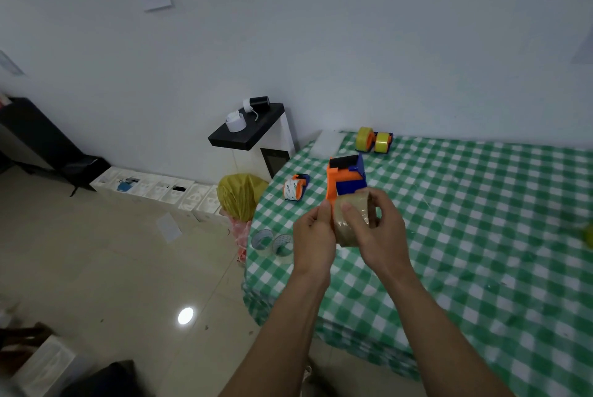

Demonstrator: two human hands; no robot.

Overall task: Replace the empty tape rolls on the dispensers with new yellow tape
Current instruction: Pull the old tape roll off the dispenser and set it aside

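Nearest, left grip clasps the orange dispenser while right grip curls round its tape roll, probably light, stiff, slick-faced: best held by its edges.

Green-white checked tablecloth, orange-blue dispenser, yellow tape rolls

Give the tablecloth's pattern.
Green-and-white checks; the tablecloth shows best in the head view.

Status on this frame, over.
Left hand grips orange dispenser. Right hand grips tape roll against it. Nothing in the way.
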